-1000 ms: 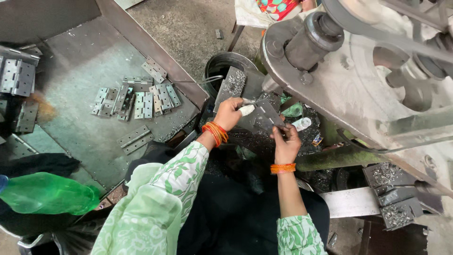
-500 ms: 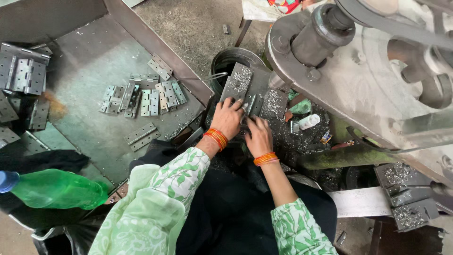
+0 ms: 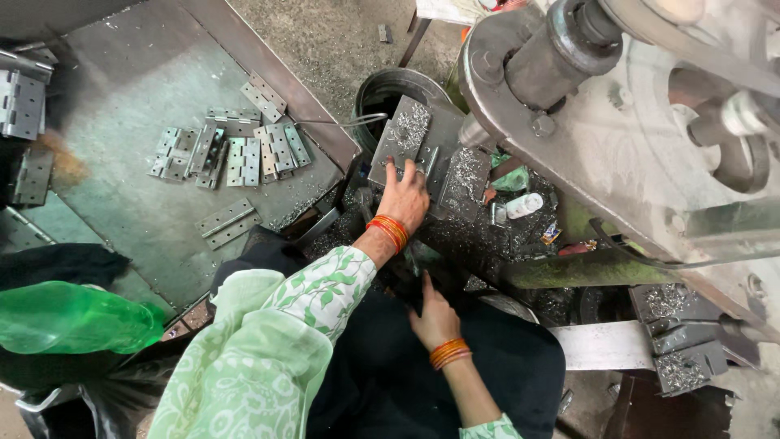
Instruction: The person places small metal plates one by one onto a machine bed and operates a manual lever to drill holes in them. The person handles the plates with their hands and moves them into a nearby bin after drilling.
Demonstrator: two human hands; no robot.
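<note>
head view: left hand (image 3: 404,197), fingers spread flat on the swarf-strewn die plate (image 3: 406,134) beneath the press flywheel (image 3: 650,122), right hand (image 3: 435,319) resting loosely curled near the lap; sharp metal chips or a descending ram could likely injure those fingers.

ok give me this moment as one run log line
left hand: flat on press plate | right hand: low by lap, holding nothing visible | hinges: loose on tray | shavings on plate
</note>
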